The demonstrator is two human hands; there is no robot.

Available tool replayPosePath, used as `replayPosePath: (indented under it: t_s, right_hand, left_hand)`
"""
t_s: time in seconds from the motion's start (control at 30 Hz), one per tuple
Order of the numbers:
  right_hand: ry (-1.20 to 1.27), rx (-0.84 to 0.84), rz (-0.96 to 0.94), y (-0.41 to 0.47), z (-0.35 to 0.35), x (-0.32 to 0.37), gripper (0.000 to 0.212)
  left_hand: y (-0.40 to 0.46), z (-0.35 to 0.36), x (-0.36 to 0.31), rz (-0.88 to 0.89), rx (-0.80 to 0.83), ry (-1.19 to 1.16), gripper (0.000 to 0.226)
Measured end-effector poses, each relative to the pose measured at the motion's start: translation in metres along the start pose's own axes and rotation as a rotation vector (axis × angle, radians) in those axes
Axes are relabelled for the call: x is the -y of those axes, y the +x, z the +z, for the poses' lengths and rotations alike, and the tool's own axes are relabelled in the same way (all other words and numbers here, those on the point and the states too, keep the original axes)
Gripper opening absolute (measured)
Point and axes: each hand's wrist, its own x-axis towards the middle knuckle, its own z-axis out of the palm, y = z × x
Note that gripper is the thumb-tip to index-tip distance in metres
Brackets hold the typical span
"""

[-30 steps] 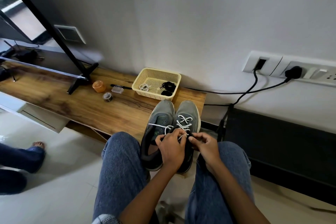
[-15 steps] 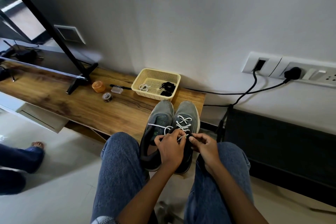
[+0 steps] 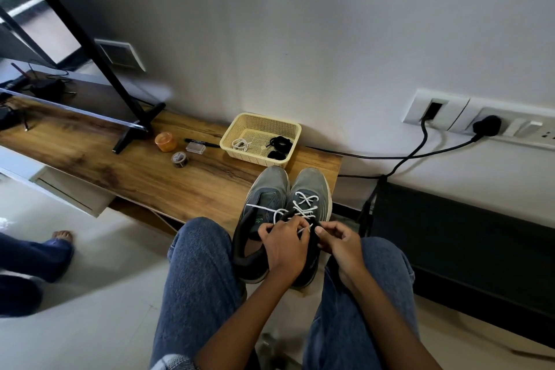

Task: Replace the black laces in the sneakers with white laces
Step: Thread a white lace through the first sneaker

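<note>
A cream basket (image 3: 292,132) sits on the wooden bench (image 3: 120,168) against the wall, holding a coiled white lace (image 3: 241,145) and black laces (image 3: 279,146). Left of the basket lie a pen (image 3: 200,141), a clear box (image 3: 195,148), an orange jar (image 3: 165,141) and a tape roll (image 3: 179,159). Just in front of the basket stand the two grey sneakers (image 3: 309,189), heels between the person's knees. The right one carries a crossed white lace (image 3: 304,204). The left hand (image 3: 283,245) pinches that lace; the right hand (image 3: 338,242), fingers curled, grips the shoe's collar and hides the upper eyelets. Compared with a second ago, little has shifted.
</note>
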Motion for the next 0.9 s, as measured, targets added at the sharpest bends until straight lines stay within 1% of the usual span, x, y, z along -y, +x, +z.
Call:
replayPosePath:
  t_s: [0.17, 0.27, 0.43, 0.53, 0.63, 0.77, 0.9]
  right_hand:
    - [-0.004, -0.006, -0.002, -0.0004, 0.0007, 0.0006, 0.01]
    - [-0.019, -0.004, -0.013, -0.0005, 0.0007, 0.0017, 0.009]
    - [-0.057, 0.011, -0.046, -0.0008, 0.0006, 0.0015, 0.013]
    - [-0.053, 0.007, -0.048, -0.0009, 0.0005, 0.0008, 0.012]
    - [-0.041, 0.01, -0.043, -0.0005, 0.0004, 0.0007, 0.01]
    - [-0.012, -0.002, -0.02, 0.0011, -0.0004, -0.0011, 0.01]
    - [0.003, -0.009, 0.0, 0.0023, -0.0007, -0.0022, 0.01]
  left_hand:
    - [0.0013, -0.0045, -0.0012, 0.047, 0.034, 0.076, 0.013]
    - [0.0023, -0.0067, -0.0009, 0.057, 0.033, 0.074, 0.012]
    - [0.0071, -0.0093, -0.0064, 0.043, -0.006, -0.057, 0.01]
    - [0.0084, -0.0066, -0.0084, 0.031, 0.006, -0.079, 0.01]
    - [0.0068, -0.0025, -0.0061, -0.014, -0.02, -0.168, 0.009]
    - [0.0075, -0.0045, -0.0077, -0.089, -0.004, -0.29, 0.009]
    - [0.0056, -0.0047, -0.0075, -0.078, 0.016, -0.261, 0.009]
